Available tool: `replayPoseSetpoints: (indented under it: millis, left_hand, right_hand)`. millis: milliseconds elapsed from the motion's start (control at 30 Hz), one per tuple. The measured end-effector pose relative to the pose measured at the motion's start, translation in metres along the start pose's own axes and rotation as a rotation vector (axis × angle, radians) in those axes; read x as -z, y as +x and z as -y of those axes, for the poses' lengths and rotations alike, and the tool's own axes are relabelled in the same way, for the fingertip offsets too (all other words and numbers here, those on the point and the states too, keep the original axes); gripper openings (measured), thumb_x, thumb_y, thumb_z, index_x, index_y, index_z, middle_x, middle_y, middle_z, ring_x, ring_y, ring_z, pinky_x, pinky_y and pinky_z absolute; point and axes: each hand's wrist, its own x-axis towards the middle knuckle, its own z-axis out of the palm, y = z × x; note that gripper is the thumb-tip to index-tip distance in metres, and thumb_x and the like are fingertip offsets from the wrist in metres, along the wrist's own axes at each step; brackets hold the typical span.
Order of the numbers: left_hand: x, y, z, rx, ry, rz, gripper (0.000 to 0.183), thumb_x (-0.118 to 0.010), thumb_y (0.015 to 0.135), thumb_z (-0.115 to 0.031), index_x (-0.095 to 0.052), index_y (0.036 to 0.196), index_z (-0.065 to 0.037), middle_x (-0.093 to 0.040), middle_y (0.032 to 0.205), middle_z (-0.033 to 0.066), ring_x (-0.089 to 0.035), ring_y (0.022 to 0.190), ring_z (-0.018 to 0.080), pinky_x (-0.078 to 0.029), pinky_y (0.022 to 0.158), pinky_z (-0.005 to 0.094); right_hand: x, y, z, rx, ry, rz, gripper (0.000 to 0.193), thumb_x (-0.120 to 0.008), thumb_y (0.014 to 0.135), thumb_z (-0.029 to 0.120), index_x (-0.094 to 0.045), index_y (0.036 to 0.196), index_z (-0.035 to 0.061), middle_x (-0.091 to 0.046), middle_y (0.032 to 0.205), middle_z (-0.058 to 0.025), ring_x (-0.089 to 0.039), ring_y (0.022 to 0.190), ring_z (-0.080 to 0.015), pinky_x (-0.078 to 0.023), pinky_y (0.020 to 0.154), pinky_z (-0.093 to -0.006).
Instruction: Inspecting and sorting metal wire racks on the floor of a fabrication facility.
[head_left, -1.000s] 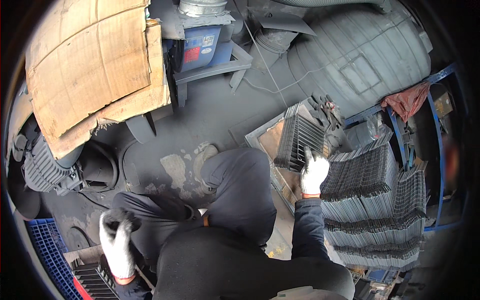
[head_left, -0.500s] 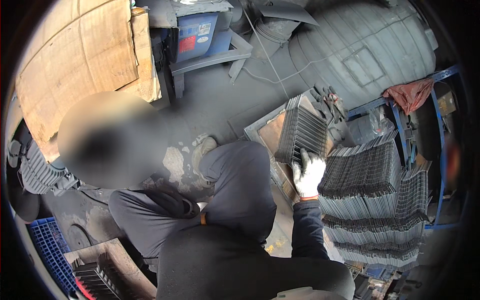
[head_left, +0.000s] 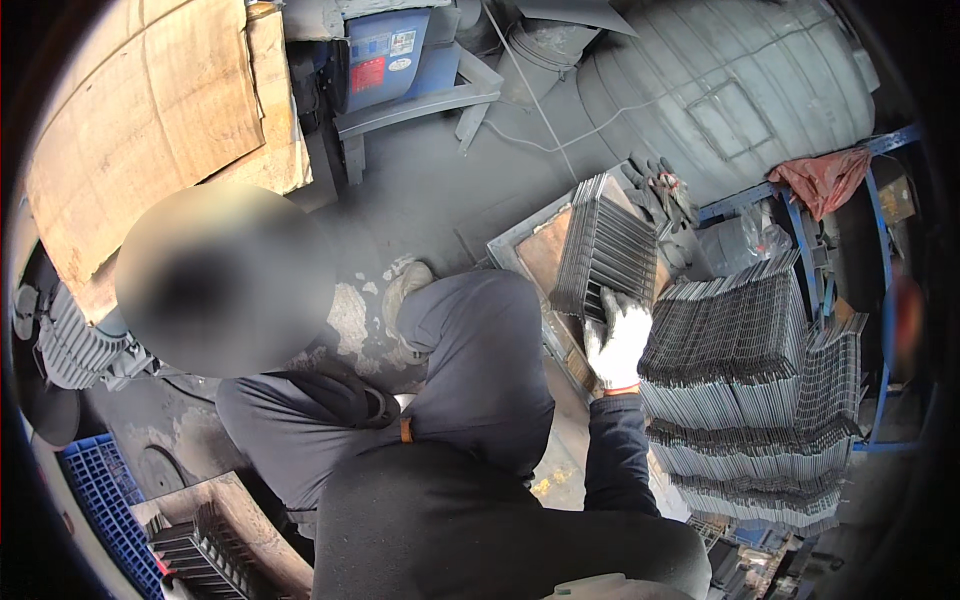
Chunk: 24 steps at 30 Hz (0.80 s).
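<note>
My right hand (head_left: 620, 345), in a white glove, is closed on the near edge of a bundle of black bent-wire racks (head_left: 610, 245). Its fingertips go in among the wires and are partly hidden there. The bundle rests on a brown board (head_left: 540, 262) set in a metal-edged tray. Just to the right of my hand stand tall, tightly packed stacks of similar wire racks (head_left: 722, 325). My left hand does not show.
At the lower left, more wire racks (head_left: 205, 550) sit on a board beside a blue plastic crate (head_left: 100, 475). Dark gloves (head_left: 660, 190) lie beyond the tray. A large grey barrel (head_left: 730, 90) lies behind. Cardboard (head_left: 150, 110) fills the upper left; a blurred patch hides part of the scene.
The whole view has shifted slightly. My right hand stays at the near edge of the wire rack bundle, with almost no movement against it.
</note>
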Motion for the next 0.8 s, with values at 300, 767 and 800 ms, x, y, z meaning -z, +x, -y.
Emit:
replayPoseSetpoints:
  millis: [300,767,800]
  left_hand:
    - [0.007,0.019,0.064,-0.153,-0.018,-0.268,0.033,-0.057,0.103,-0.017,-0.067,0.127,0.002,-0.075,0.116,0.0248,-0.072,0.103,0.0395,-0.055,0.097,0.0443]
    - [0.123,-0.156,-0.256,-0.739,-0.291,-0.347,0.028,-0.065,0.092,0.007,-0.071,0.119,-0.001,-0.076,0.105,0.0167,-0.075,0.095,0.0279,-0.058,0.089,0.0370]
    - [0.123,-0.168,-0.286,-0.828,-0.336,-0.311,0.029,-0.067,0.089,0.006,-0.072,0.117,-0.001,-0.075,0.103,0.0166,-0.075,0.092,0.0299,-0.059,0.086,0.0373]
  right_hand:
    - [0.006,0.008,0.041,-0.350,0.174,-0.396,0.045,-0.061,0.108,0.021,-0.062,0.146,-0.0021,-0.063,0.143,-0.0254,-0.059,0.131,-0.0424,-0.044,0.116,-0.0536]
    - [0.062,0.107,0.334,0.263,1.347,0.005,0.076,-0.087,0.091,0.018,-0.050,0.152,-0.0084,-0.058,0.151,-0.0243,-0.057,0.138,-0.0361,-0.043,0.121,-0.0483]
    - [0.059,0.101,0.349,0.264,1.292,0.134,0.098,-0.093,0.086,0.040,-0.044,0.159,-0.0042,-0.054,0.154,-0.0288,-0.058,0.139,-0.0422,-0.048,0.117,-0.0495]
